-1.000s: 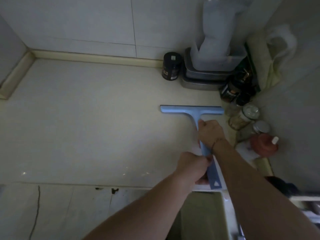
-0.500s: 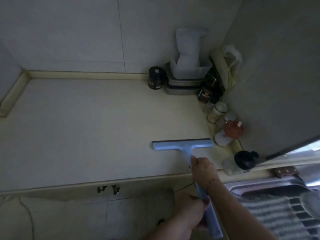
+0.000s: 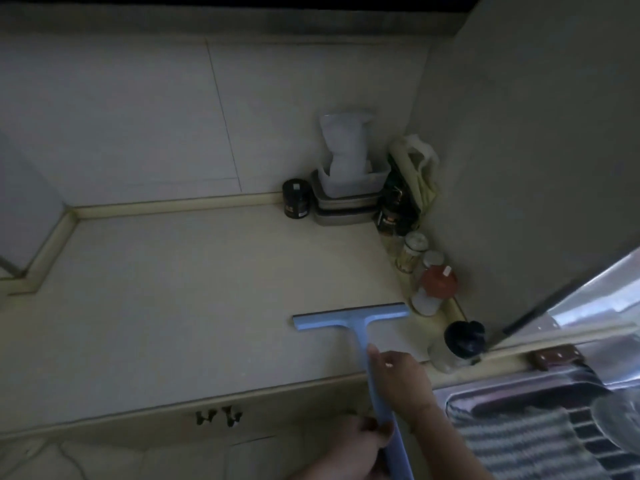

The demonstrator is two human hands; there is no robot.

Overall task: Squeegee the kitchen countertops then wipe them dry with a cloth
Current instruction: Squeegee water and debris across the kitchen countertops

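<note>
A light blue squeegee (image 3: pixel 349 318) lies with its blade across the cream countertop (image 3: pixel 180 292), near the front edge on the right side. Its long handle runs down toward me. My right hand (image 3: pixel 398 379) grips the handle partway up, just past the counter's edge. My left hand (image 3: pixel 360 445) grips the handle lower down, near its end, below the counter front. A striped grey cloth (image 3: pixel 519 441) lies in the sink area at the lower right.
Jars and bottles line the right wall: a red-capped bottle (image 3: pixel 438 284), a black-lidded jar (image 3: pixel 457 344), a glass jar (image 3: pixel 412 251). Stacked trays with a white container (image 3: pixel 346 188) and a black tin (image 3: pixel 295 202) stand at the back corner. A raised lip (image 3: pixel 52 244) borders the counter's left.
The squeegee has been drawn toward me across the counter, from near the jars at the back to the front edge. Both hands kept their hold and pulled back with it.
</note>
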